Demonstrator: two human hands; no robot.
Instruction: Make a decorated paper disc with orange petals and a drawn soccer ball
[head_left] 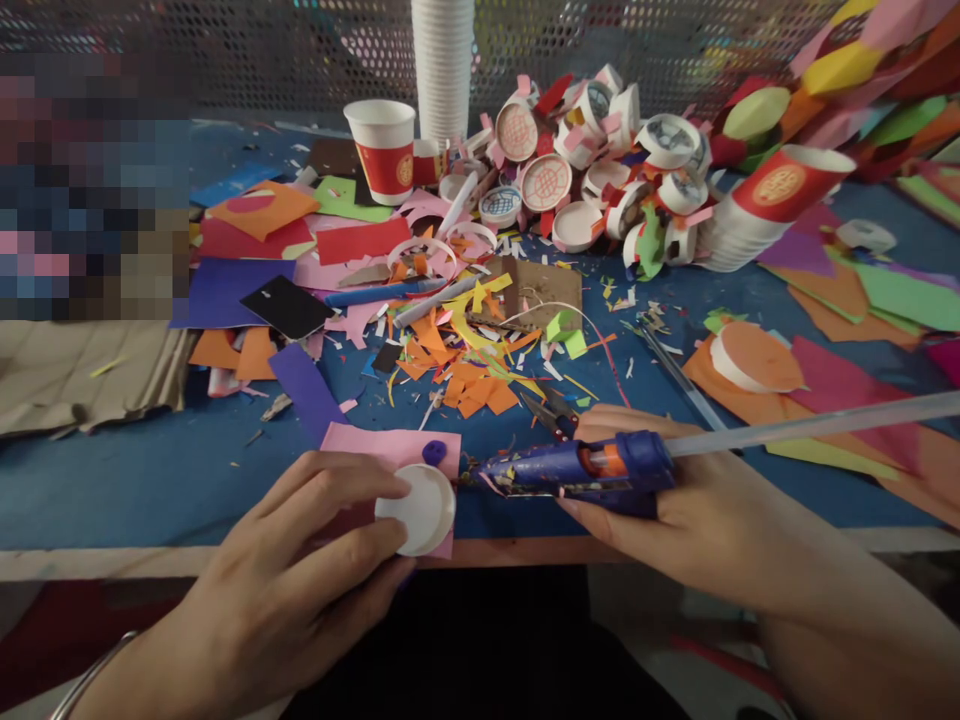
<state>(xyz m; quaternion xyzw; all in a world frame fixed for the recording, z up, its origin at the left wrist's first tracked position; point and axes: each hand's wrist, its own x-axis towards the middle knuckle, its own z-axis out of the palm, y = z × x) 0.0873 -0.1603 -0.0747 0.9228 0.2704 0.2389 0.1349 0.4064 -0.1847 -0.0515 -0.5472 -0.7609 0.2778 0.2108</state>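
My left hand (322,560) is closed on a small round white paper cup bottom (426,512) at the table's front edge. Beneath it lies a pink paper piece (360,443), with a small dark purple curl (434,453) on top. My right hand (675,510) wraps round a blue glue gun (577,467), and a long clear glue stick (817,425) sticks out of its back. The gun's nozzle points left, close to the cup bottom's right rim; whether they touch I cannot tell. Scissors (553,412) lie just behind the gun, partly hidden.
Colourful paper scraps (472,370) cover the middle. Behind them are a pile of cut cup bottoms (547,182), a red-and-white paper cup (382,150) and a tall cup stack (442,70). A tilted cup stack (772,205) leans at right. Cardboard (90,370) lies at left.
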